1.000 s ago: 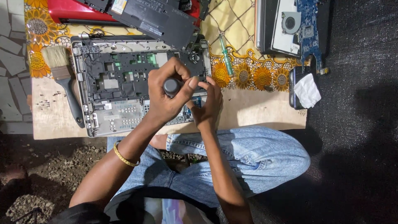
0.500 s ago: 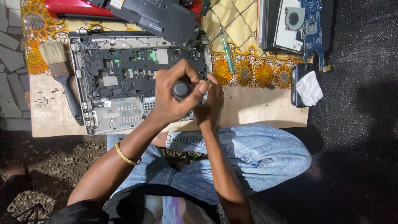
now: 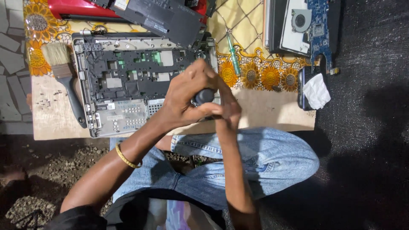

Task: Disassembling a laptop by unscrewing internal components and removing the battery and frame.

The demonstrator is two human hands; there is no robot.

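Both hands have shifted slightly right along the opened laptop chassis (image 3: 128,85), staying wrapped around the dark screwdriver handle (image 3: 204,96). At its lower right corner the left hand (image 3: 185,96) is closed around the handle, and the right hand (image 3: 226,106) is curled against it from the other side. A paintbrush (image 3: 64,74) lies left of the chassis on the counter (image 3: 264,115), with a green screwdriver (image 3: 233,55) to its right.

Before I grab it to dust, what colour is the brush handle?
Black, seen in the head view: brush handle.
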